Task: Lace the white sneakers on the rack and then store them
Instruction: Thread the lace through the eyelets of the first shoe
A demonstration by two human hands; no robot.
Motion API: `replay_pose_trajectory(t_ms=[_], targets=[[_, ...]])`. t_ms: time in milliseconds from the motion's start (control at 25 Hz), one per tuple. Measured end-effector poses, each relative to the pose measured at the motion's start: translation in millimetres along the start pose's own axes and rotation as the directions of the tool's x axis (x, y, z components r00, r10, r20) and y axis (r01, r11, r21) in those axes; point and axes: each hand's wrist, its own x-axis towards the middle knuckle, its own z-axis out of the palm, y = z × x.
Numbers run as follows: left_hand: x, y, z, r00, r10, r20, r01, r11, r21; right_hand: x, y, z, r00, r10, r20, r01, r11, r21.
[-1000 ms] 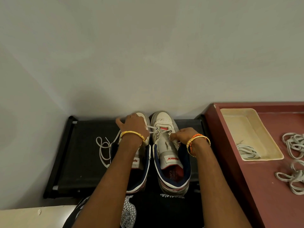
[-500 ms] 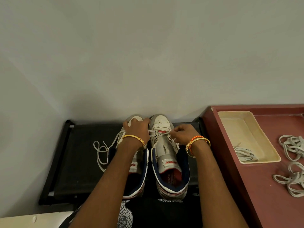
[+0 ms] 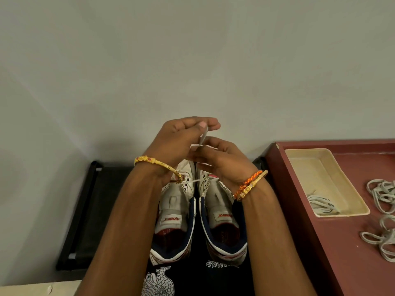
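My main worry is the lace [image 3: 203, 136] slipping. I have its ends lifted above the toes of the two sneakers, and only a short white strip shows between my hands. My left hand [image 3: 181, 135] pinches it between thumb and fingertips, and my right hand [image 3: 222, 161] is curled just below, its fingers closed on the same strip. If I pull unevenly, I judge one end could run short or back out of the lowest eyelets. A single white span crosses low between the two shoes, and I cannot tell which eyelets it belongs to, so threading into the wrong shoe is a real risk. My wrists also hide the eyelet rows, so I would be feeding the tip half blind.

The left sneaker [image 3: 177, 201] and right sneaker [image 3: 222, 210] stand side by side, touching, in the middle of the black rack [image 3: 94, 210], toes toward the wall. Both sit directly beneath my hands, heels toward me. Spare laces lie in a cream tray [image 3: 333, 182] on the red table [image 3: 299, 231] beside the rack's right edge.
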Motion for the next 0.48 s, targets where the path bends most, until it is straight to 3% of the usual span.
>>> replay_pose_trajectory(t_ms=[120,200,360,480], targets=[[-1.0,1.1,-10.7,0.998,0.028,-0.063,-0.029,1.000,-0.008,-7.4,-11.1,-1.5,0.994,-0.107,-0.037,0.102,0.987,-0.128],[3.2,-8.3,-21.0,0.975,0.035,-0.221,-0.044,0.998,-0.039,-12.3,-16.0,-10.0,0.993,-0.116,-0.028,0.109,0.976,-0.188],[12.3,-40.6,-43.4,0.806,0.044,-0.591,-0.061,0.998,-0.009,-16.9,-15.4,-41.6,0.996,-0.077,-0.053,0.067,0.982,-0.178],[13.4,-69.5,-57.9,0.669,-0.044,-0.742,0.081,0.997,0.014,-14.0,-1.6,-67.7,0.990,0.024,-0.137,-0.038,0.994,-0.098]])
